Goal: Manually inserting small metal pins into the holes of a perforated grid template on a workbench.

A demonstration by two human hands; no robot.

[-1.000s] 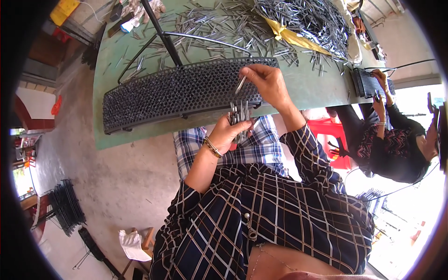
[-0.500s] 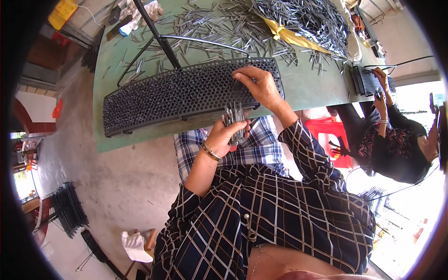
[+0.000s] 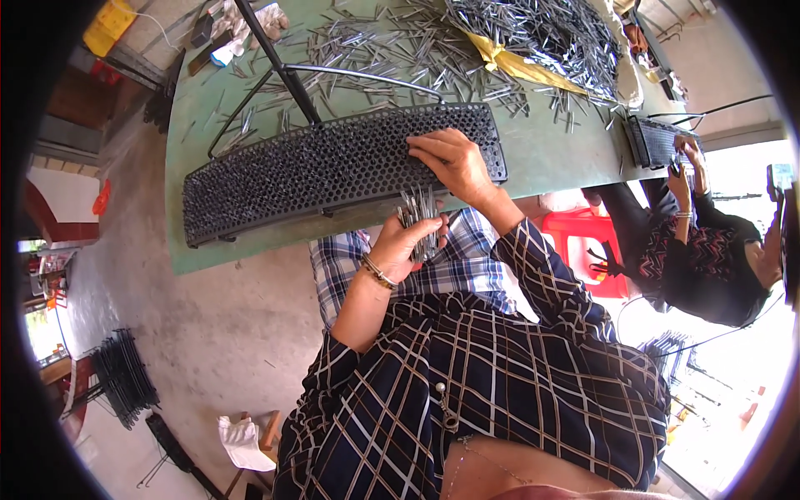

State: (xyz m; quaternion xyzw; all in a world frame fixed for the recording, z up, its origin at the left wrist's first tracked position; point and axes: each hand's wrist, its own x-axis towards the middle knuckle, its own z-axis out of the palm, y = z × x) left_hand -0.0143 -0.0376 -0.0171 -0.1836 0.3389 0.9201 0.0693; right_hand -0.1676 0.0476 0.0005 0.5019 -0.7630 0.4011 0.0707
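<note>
A long black panel (image 3: 392,173) full of round holes lies along the near edge of the green table. Its left and middle parts are thick with small dark pieces standing in the holes, while bare holes show toward the right end. My left hand (image 3: 398,246) is closed around a bunch of thin grey metal rods (image 3: 422,218), just below the panel's front edge. Over the right part of the panel, my right hand (image 3: 458,167) has its thumb and fingers pinched together near the holes. Whatever is between those fingertips is hidden.
Loose rods (image 3: 367,42) are scattered on the table (image 3: 533,158) behind the panel, with a large heap (image 3: 550,37) and yellow cloth (image 3: 500,60). A black bar (image 3: 287,79) rises behind the panel. At right, a co-worker (image 3: 708,250) handles another panel (image 3: 654,142) near a red stool (image 3: 575,233).
My right hand has shifted slightly left and down over the panel, its fingers turned more toward the left. The left hand stays with its bunch of rods.
</note>
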